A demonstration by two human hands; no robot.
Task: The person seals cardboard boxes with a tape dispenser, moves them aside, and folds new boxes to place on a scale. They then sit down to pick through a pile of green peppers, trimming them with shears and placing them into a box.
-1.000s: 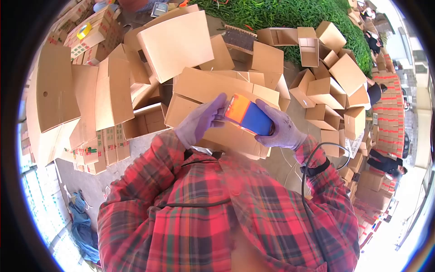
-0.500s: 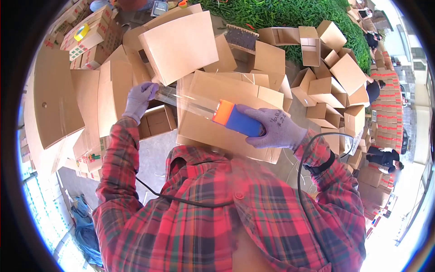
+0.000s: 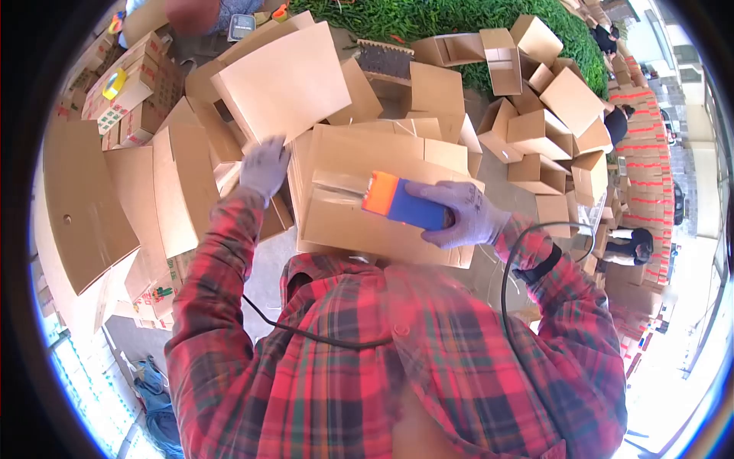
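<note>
A closed cardboard box lies in front of my torso, with a strip of clear tape on its upper face. In a grey glove, my right hand is wrapped round a blue and orange tape dispenser, whose orange end is over the box at the end of the strip. My left hand, also gloved, is at the box's left edge, beside a large upright box flap. Its fingers are somewhat blurred and look slightly apart, with nothing visible in them.
Open cardboard boxes crowd the right, and tall flaps stand at the left. A yellow tape roll sits on printed boxes. Behind is a green pile. People are at the far right. A black cable crosses my right arm.
My left hand has let go of the stretched tape and turned at the box's left edge. The tape now lies on the box. The dispenser has shifted only slightly. The view has turned a little.
</note>
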